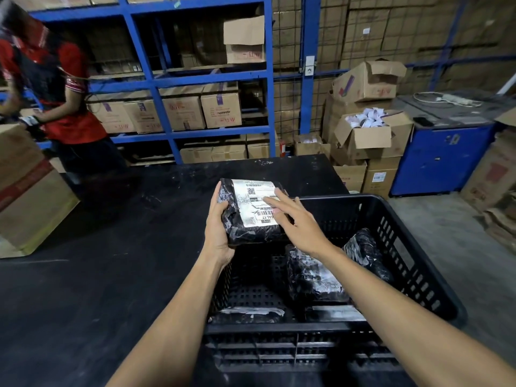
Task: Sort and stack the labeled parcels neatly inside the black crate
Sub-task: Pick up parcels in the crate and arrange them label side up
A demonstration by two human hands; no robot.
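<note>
A black-wrapped parcel [248, 210] with a white shipping label sits above the far left corner of the black crate [413, 247]. My left hand [219, 227] grips its left edge. My right hand [298, 222] lies on the label and the right side, fingers spread. Inside the crate lie more black-wrapped parcels: one [312, 275] in the middle, one [365, 252] leaning against the right wall, two flat ones [248, 314] [335, 312] along the near wall.
The crate stands at the right end of a black table [97, 275]. A large cardboard box [25, 191] rests at the table's left. A person in a red shirt [64, 93] stands at the far left. Blue shelving [156, 79] and cartons fill the background.
</note>
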